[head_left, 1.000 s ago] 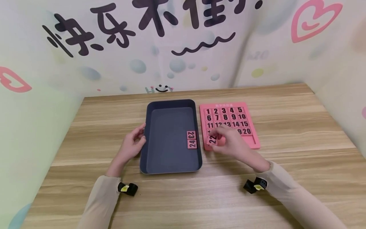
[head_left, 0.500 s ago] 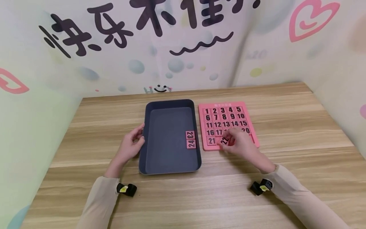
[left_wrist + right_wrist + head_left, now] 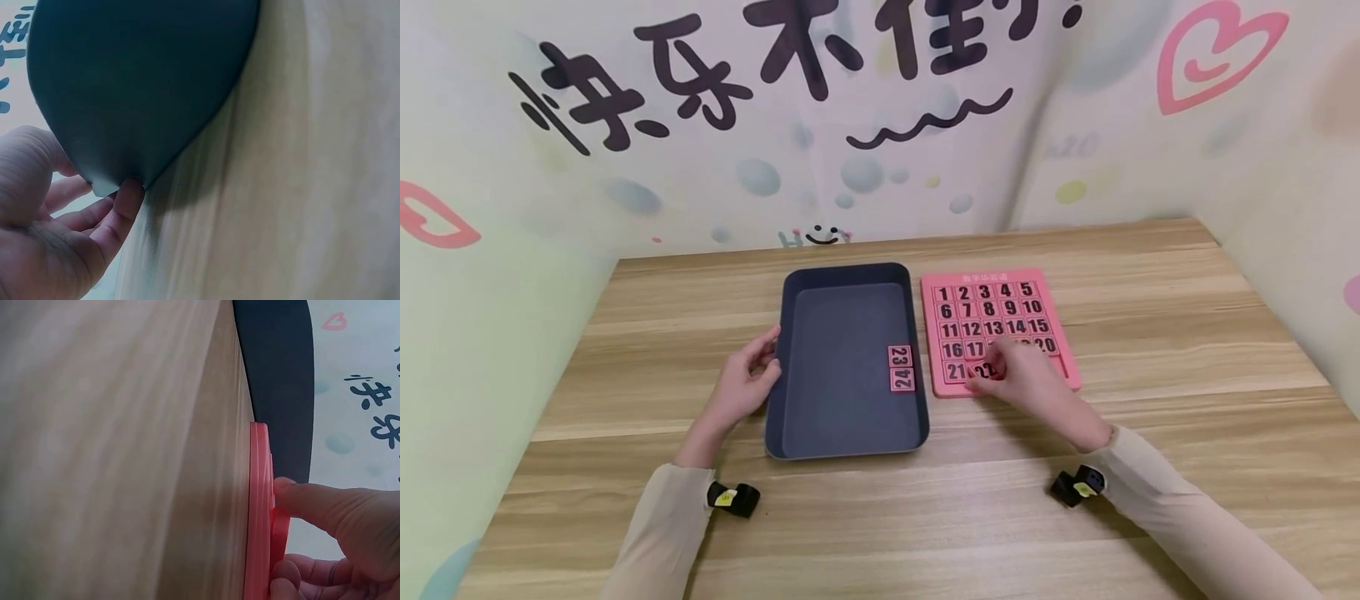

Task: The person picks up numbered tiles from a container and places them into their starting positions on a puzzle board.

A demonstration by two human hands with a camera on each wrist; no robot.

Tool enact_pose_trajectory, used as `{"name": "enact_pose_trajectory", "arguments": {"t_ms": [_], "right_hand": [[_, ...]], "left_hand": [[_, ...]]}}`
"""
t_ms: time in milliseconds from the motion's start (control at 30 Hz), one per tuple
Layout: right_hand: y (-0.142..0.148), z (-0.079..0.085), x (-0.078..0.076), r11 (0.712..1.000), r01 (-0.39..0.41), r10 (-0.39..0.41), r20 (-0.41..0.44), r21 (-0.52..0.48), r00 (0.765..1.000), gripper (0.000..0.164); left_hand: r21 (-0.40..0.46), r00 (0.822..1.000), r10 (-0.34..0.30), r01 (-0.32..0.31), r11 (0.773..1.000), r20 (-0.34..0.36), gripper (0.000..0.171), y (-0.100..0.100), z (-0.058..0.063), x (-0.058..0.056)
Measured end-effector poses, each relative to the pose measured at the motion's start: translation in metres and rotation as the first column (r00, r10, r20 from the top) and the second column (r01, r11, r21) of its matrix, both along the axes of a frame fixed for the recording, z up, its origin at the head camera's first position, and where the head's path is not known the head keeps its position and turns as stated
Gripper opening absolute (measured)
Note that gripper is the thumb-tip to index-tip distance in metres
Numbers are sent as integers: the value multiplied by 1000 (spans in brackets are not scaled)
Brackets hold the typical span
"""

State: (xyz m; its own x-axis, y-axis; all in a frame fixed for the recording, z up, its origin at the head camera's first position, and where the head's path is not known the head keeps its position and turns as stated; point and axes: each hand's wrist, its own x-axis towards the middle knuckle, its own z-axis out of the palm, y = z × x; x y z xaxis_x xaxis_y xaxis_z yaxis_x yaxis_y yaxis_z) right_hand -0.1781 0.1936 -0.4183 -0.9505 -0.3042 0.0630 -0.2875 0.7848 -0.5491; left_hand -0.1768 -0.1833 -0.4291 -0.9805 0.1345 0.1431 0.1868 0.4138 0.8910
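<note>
My right hand (image 3: 1030, 379) pinches a pink number tile (image 3: 983, 372) marked 22 between thumb and fingers, low over the pink number puzzle board (image 3: 930, 337). From the side in the right wrist view, the held tile (image 3: 280, 537) stands against the board's face. It sits just right of tile 21 (image 3: 955, 372) in the bottom row; my fingers cover part of the row above. My left hand (image 3: 745, 379) holds the left side of a dark blue tray (image 3: 842, 417), its fingertips (image 3: 129, 192) against the outer wall.
Inside the tray, by its right wall, lie tile 23 (image 3: 900, 357) and tile 24 (image 3: 902, 380), turned sideways. Tray and board stand side by side on a wood-grain table (image 3: 880, 525). A printed wall covering (image 3: 700, 183) rises behind the table's back edge.
My right hand has carried tile 22 from the board's lower left corner slightly right and lowered it beside tile 21, which now lies in the bottom row. The left hand stays at the tray.
</note>
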Motion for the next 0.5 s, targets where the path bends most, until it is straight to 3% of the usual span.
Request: {"name": "enact_pose_trajectory", "arguments": {"t_ms": [167,500], "right_hand": [[0,3,1,1000,-9,9,27,2,1000,34],[5,4,-5,996,-70,74,58,-62,996,19]], "left_hand": [[-7,1000,0,0,1000,22,49,1,0,-1],[-5,999,10,-9,1000,36,49,1,1,-1]]}}
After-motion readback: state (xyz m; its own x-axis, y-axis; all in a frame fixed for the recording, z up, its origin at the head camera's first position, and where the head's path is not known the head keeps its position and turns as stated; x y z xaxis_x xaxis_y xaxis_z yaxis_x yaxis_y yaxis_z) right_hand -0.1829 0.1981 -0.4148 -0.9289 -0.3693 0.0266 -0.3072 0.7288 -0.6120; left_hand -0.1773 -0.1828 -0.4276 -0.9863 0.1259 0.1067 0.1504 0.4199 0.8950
